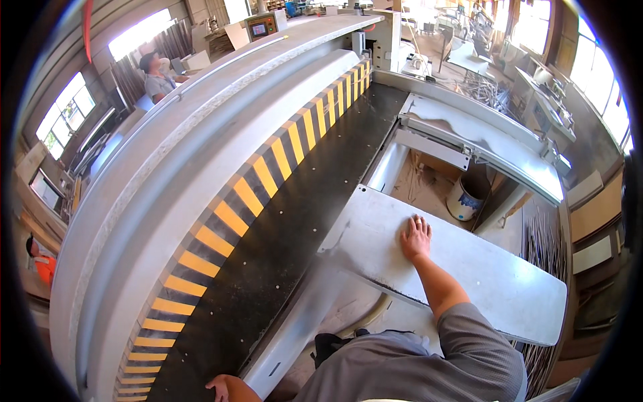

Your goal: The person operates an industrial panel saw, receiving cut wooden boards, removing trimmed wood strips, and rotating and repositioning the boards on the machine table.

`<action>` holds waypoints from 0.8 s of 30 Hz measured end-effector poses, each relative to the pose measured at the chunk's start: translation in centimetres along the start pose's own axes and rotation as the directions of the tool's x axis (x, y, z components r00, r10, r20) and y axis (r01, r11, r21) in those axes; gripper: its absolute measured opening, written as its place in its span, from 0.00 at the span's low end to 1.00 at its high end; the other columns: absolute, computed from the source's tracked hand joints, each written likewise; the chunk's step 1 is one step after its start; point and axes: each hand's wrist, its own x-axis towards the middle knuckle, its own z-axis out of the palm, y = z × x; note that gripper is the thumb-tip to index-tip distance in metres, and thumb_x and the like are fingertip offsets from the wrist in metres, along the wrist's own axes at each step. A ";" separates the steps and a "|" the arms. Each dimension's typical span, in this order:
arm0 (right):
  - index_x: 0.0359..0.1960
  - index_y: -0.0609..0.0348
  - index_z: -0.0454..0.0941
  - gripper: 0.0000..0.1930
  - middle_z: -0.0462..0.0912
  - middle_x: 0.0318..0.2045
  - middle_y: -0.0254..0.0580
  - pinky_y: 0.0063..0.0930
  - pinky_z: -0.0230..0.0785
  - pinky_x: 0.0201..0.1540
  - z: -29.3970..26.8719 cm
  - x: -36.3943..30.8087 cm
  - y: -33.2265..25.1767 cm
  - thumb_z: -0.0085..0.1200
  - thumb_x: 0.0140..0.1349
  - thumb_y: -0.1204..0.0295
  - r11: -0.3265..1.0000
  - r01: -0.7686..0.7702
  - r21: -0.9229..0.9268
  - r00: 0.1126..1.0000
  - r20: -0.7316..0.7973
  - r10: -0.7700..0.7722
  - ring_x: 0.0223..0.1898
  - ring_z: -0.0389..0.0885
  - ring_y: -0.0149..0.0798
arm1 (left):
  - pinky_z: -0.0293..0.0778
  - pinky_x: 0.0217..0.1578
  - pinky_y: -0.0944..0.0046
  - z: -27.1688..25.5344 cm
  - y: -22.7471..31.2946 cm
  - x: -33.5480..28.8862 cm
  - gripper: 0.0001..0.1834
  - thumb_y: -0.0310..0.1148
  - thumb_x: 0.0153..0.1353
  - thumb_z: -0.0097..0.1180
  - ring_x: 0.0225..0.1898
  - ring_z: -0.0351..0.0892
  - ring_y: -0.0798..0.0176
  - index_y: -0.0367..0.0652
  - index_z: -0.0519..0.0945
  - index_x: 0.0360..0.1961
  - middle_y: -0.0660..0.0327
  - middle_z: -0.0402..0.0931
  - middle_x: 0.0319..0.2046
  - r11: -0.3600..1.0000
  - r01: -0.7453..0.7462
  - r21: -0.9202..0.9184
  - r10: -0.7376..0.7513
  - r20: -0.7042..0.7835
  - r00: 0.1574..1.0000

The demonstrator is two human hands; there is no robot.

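Observation:
My right hand (416, 236) lies flat on a pale metal side table (482, 278), fingers spread, with a ring on one finger and nothing held. At the bottom of the view, my left hand (219, 386) rests at the near end of a long black machine bed (268, 251). Its fingers are stretched out and the rest is partly cut off by the lower edge; I see nothing in it. Along the bed's far side runs a guard bar with yellow and black stripes (248, 195), beneath the machine's long grey beam (167, 181).
A second pale side table (495, 144) stands farther off, with a white bucket (467, 199) on the floor between the two. Thin offcut strips (546, 244) stand at the right. One person (159, 79) is behind the beam, another in orange (44, 266) at far left.

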 end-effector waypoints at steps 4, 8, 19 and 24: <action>0.72 0.55 0.66 0.32 0.59 0.77 0.45 0.48 0.37 0.81 -0.3 -0.1 -0.4 0.51 0.69 0.56 1.000 -0.005 -0.003 1.000 0.010 0.005 0.80 0.49 0.47 | 0.60 0.69 0.33 0.1 0.0 0.4 0.50 0.65 0.64 0.54 0.70 0.61 0.27 0.33 0.63 0.72 0.36 0.55 0.73 1.000 0.002 -0.001 -0.002 -0.012 1.000; 0.72 0.55 0.66 0.32 0.59 0.77 0.44 0.48 0.37 0.81 0.0 -0.1 0.2 0.51 0.69 0.56 1.000 0.003 -0.006 1.000 -0.006 -0.003 0.80 0.49 0.47 | 0.60 0.69 0.33 0.3 -0.2 0.6 0.50 0.65 0.64 0.55 0.70 0.61 0.27 0.33 0.63 0.72 0.36 0.55 0.73 1.000 0.004 -0.001 -0.004 -0.016 1.000; 0.72 0.55 0.66 0.32 0.60 0.77 0.44 0.47 0.37 0.81 -0.3 -0.3 -0.2 0.51 0.69 0.56 1.000 -0.002 0.005 1.000 -0.003 0.002 0.80 0.49 0.46 | 0.61 0.68 0.33 1.4 -1.1 2.3 0.50 0.64 0.64 0.55 0.69 0.62 0.26 0.33 0.63 0.72 0.37 0.54 0.73 1.000 -0.006 -0.006 0.006 -0.040 0.999; 0.72 0.55 0.65 0.32 0.59 0.77 0.45 0.48 0.36 0.81 -0.7 -0.3 -0.6 0.51 0.69 0.57 1.000 -0.008 0.006 1.000 0.018 0.008 0.80 0.49 0.47 | 0.62 0.67 0.33 1.7 -1.5 3.1 0.50 0.64 0.64 0.55 0.69 0.62 0.26 0.33 0.63 0.72 0.37 0.54 0.73 1.000 -0.007 -0.003 0.007 -0.052 0.999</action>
